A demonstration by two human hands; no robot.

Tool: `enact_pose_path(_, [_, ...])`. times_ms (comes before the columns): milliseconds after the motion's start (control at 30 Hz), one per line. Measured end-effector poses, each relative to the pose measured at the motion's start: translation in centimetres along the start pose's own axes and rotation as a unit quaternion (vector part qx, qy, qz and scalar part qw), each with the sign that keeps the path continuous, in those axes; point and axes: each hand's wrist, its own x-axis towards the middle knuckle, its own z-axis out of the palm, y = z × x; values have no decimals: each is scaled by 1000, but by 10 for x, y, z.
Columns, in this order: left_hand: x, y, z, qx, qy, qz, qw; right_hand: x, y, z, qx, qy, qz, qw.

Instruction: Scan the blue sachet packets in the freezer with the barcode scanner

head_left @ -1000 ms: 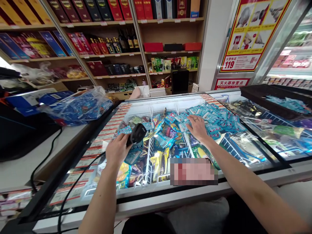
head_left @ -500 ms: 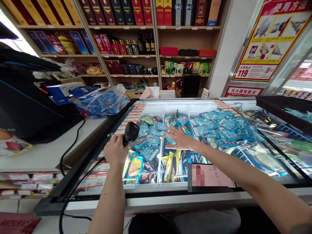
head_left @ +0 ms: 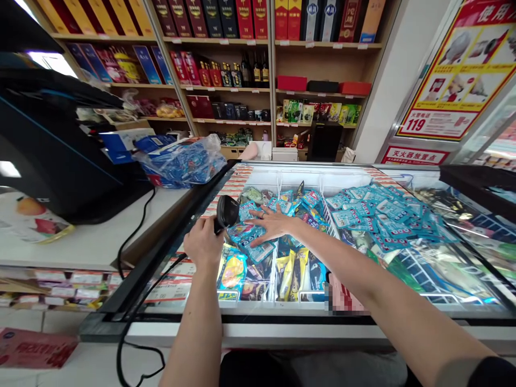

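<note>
My left hand (head_left: 203, 243) is closed round the handle of a black corded barcode scanner (head_left: 226, 212), held over the left end of an open chest freezer (head_left: 258, 317). My right hand (head_left: 273, 223) lies flat with fingers spread on a heap of light-blue ice-cream packets (head_left: 250, 236) in the left compartment, just right of the scanner head. A larger heap of the same blue packets (head_left: 379, 212) fills the compartment further right. Yellow and dark wrapped ice creams (head_left: 290, 269) lie nearer the front edge.
A white counter (head_left: 92, 242) on the left carries a black till screen (head_left: 60, 150) and a clear bag of blue packets (head_left: 181, 161). The scanner cable (head_left: 133, 322) hangs down in front. Shelves of boxed goods stand behind. A raised freezer lid (head_left: 479, 183) sits at right.
My right hand has swept left from the right-hand heap of blue packets to the left compartment beside the scanner. The view has shifted left; my left hand keeps the scanner.
</note>
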Motion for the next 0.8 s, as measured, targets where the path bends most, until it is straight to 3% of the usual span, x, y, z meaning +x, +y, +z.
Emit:
enact_pose_path(200, [-4, 5, 0, 28, -4, 36, 999, -35, 17, 3, -16, 67, 58, 996])
enact_pose_path(400, [-7, 23, 3, 27, -21, 113, 993, -77, 40, 20, -43, 157, 212, 964])
enact_pose_path(633, [-12, 58, 1, 11, -34, 220, 975, -104, 47, 6, 19, 169, 255, 952])
enact_pose_path(800, [-11, 77, 8, -7, -65, 303, 951, -120, 71, -13, 74, 153, 323, 931])
